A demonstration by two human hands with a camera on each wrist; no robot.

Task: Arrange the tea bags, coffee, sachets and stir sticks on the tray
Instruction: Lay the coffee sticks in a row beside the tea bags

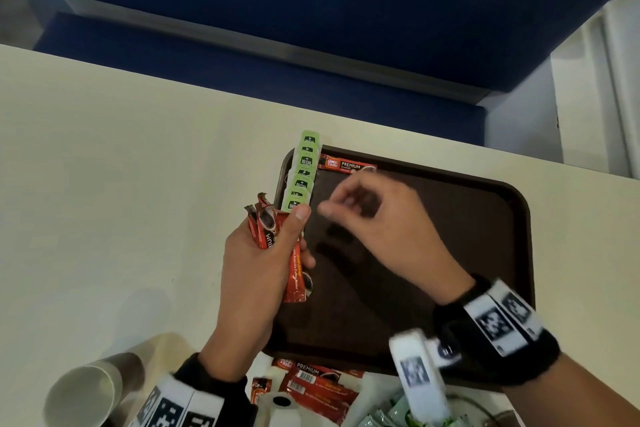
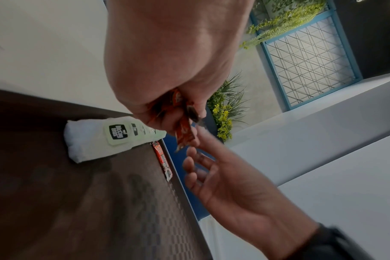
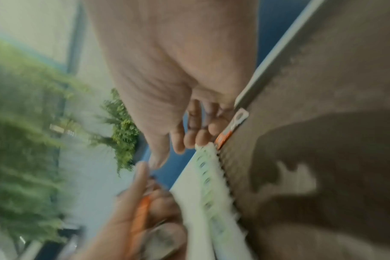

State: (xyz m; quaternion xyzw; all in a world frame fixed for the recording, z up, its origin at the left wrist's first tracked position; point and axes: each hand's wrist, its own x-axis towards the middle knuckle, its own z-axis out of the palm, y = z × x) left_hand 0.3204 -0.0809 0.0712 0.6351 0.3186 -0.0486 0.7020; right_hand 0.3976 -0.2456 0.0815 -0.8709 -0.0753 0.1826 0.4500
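So the left hand (image 1: 256, 267) is clamped round a bundle of red coffee stick sachets (image 1: 277, 239), thumb pressed across the front, basically acting as the supply hand. It sits at about 9 o'clock of the brown tray (image 1: 485, 218), right over the tray's left rim, so the other hand only has a short reach to pull the next one.

The right hand (image 1: 377, 218) is above the tray's upper left area with nothing in it that I can make out. Fingers are loosely curled and apart, a bit blurred, pointing toward the bundle. My guess is it's heading over to grab another stick.

What's on the tray already: a row of green tea bags (image 1: 303, 172) overlapping like shingles down the left edge from 11 o'clock toward 9, and one coffee sachet (image 1: 346, 165) lying flat along the far rim at roughly 11 to 12 o'clock. Looks like the plan is one kind per edge, with the middle kept free.

Loads left, I'd say. More red sachets (image 1: 317, 385) and pale green packets (image 1: 391, 412) are piled on the table off the near edge at 6 o'clock, and there's a paper cup (image 1: 86, 395) on its side at lower left. Can't spot the stir sticks anywhere.
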